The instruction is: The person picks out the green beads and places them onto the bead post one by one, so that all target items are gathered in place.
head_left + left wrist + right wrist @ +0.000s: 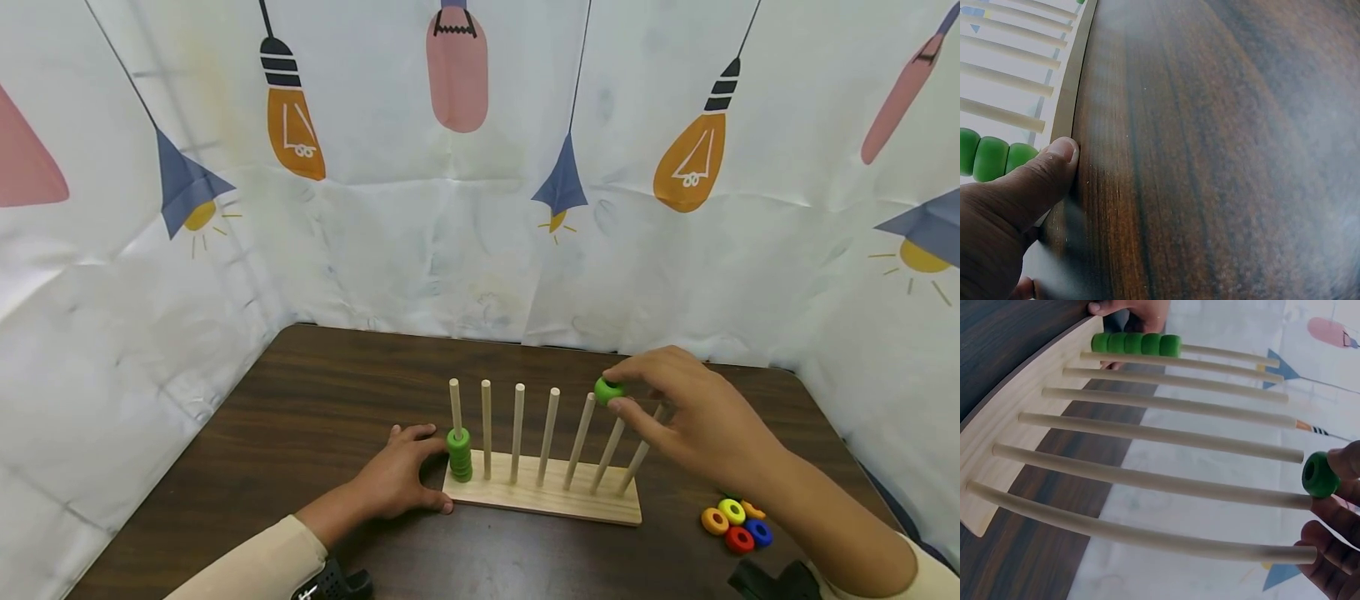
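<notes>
My right hand [693, 417] is raised over the right part of a wooden peg stand [540, 492], pinching a green bead [608, 391] between thumb and fingers. In the right wrist view the bead's hole faces the stand, and the bead is close to the tips of the pegs [1179, 481] near that end. Several more green beads [460, 456] are stacked on the leftmost peg. At that end my left hand [401, 475] grips the base, the thumb [1054, 162] against its front edge and the other fingers behind. The remaining pegs are bare.
Right of the stand, a small group of loose beads lies on the dark wooden table [360, 383]: orange [715, 522], yellow [732, 511], red [739, 540] and blue [759, 533]. My right forearm passes close over them. A printed white curtain [450, 250] hangs behind the table.
</notes>
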The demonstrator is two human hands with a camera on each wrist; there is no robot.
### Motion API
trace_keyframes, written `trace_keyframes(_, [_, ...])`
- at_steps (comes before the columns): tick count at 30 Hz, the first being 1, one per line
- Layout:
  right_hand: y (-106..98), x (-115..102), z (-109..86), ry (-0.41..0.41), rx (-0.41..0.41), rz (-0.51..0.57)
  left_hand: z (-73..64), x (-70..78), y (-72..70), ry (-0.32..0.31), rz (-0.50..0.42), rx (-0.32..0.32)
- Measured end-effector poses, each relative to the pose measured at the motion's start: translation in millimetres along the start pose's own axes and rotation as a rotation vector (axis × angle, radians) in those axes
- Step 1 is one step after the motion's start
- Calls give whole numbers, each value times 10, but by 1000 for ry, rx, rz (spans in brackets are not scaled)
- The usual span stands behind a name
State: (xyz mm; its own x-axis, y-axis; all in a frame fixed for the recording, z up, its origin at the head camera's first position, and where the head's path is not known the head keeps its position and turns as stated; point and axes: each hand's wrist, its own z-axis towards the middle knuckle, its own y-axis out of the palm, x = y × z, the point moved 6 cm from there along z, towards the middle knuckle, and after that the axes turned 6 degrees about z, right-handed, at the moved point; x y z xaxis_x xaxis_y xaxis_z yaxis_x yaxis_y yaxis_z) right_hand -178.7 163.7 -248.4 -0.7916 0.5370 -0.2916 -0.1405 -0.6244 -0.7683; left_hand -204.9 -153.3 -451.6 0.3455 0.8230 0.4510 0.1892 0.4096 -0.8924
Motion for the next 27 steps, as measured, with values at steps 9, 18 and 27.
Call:
trace_keyframes(9, [55,-46,47,-10,-23,-6,-5,-6,-3,-9,-2,-4])
trace_keyframes(18, [97,-70,91,-12,-37,9,-8,-14,5,-10,-7,-5])
trace_keyframes(27, [134,-85,142,22,-53,13,-6,-15,10,-1,-6,-4])
